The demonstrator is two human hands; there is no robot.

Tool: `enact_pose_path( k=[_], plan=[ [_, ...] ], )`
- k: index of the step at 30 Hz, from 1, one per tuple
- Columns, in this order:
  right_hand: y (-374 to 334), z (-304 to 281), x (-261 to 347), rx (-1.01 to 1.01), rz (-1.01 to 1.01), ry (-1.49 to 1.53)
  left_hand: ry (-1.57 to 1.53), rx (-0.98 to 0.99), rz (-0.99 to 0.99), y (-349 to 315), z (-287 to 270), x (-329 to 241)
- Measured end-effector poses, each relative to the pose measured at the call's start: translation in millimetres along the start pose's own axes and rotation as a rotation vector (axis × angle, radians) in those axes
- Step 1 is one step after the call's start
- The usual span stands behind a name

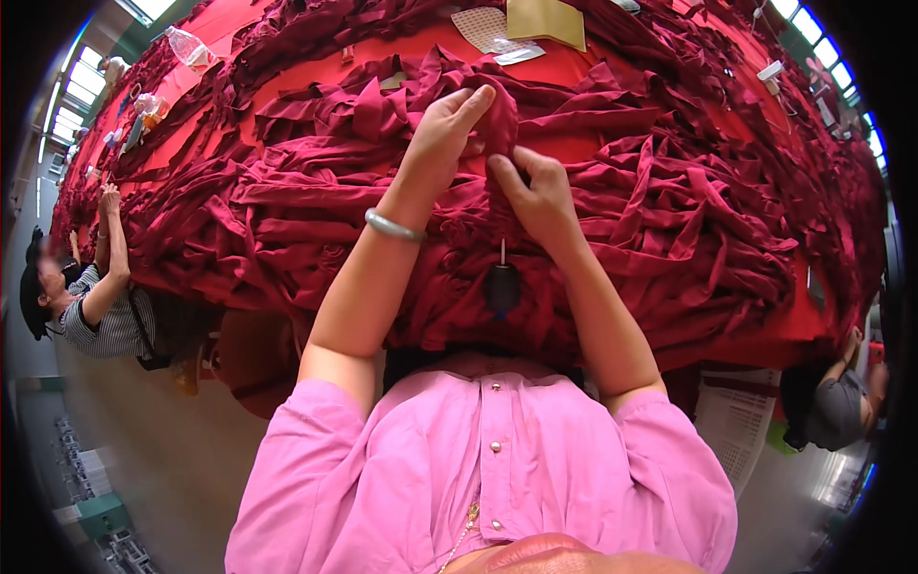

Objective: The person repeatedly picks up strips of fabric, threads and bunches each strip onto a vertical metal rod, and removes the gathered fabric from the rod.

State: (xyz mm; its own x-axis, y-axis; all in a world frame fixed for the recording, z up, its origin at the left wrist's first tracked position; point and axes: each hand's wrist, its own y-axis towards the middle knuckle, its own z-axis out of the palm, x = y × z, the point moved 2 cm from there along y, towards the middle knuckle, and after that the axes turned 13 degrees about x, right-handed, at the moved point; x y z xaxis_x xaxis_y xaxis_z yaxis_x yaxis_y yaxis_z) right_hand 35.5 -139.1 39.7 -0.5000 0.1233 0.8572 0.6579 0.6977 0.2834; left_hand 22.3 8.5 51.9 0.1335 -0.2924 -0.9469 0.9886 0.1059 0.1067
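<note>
A strip of dark red fabric is held up between my two hands, above a heap of similar strips. My left hand, higher and farther out, has thumb and fingers closed on the strip. Lower and nearer to me, my right hand pinches the same strip between thumb and fingers. Just below the hands is a tool with a dark handle and a thin metal shaft, like an awl or screwdriver, among the fabric. Neither hand touches it. I cannot tell whether it stands or lies.
Heaped red strips cover most of the wide table, over a bright red surface. A yellow sheet and clear plastic bottle lie farther back. One person works at the left edge, another at the right.
</note>
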Motion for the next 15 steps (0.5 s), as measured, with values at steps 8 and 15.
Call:
enact_pose_path(
  k=[8, 15],
  plan=[
    [33, -28, -9, 0.011, 0.024, -0.016, 0.066, 0.134, -0.053, -47, 3, 27],
    [6, 0, -3, -0.082, -0.057, -0.307, -0.091, 0.089, -0.05, -3, -2, 3]
  ],
)
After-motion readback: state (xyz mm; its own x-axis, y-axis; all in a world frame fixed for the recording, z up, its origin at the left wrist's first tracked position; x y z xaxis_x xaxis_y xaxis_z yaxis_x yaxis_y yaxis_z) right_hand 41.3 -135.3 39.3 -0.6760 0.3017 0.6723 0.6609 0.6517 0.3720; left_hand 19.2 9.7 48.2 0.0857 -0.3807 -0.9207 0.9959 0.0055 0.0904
